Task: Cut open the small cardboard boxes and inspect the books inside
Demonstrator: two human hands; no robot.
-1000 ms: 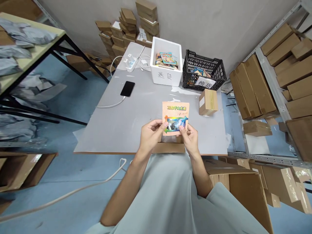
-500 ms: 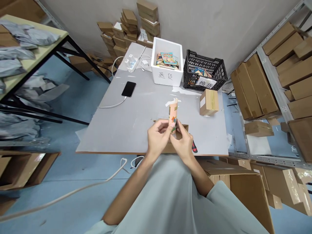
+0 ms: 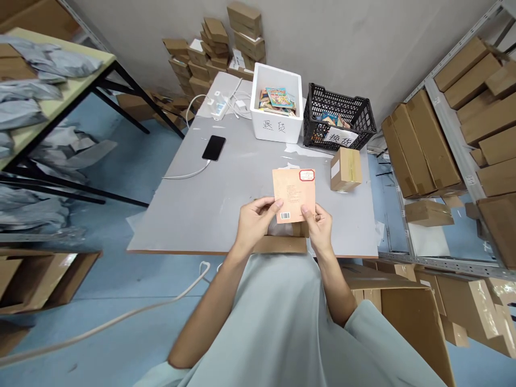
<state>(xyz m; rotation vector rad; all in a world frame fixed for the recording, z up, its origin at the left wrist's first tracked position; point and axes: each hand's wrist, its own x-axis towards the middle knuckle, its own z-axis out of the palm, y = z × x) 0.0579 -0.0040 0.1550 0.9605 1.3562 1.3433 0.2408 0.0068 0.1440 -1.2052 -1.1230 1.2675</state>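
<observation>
Between my two hands is a thin, square, peach-coloured book (image 3: 295,188), with small printed lines, a barcode at the lower left and a red-framed label at the upper right. My left hand (image 3: 255,219) pinches its left edge, thumb on the face towards me. On the opposite edge my right hand (image 3: 319,223) grips the lower right corner with the thumb in front. Below the book, at the table's front edge, an open cardboard box (image 3: 280,245) stands partly hidden by the book and hands.
On the grey table (image 3: 193,215) stand a white foam box (image 3: 276,124) of booklets, a black plastic crate (image 3: 339,121) with booklets and a closed small carton (image 3: 345,170). A phone (image 3: 213,148) on a cable lies left. Shelves of cartons (image 3: 479,80) rise at right.
The book was edge-on and has turned so its printed, barcoded face is towards me. My hands have moved apart to its two sides. The red and black tool by my right hand is now hidden.
</observation>
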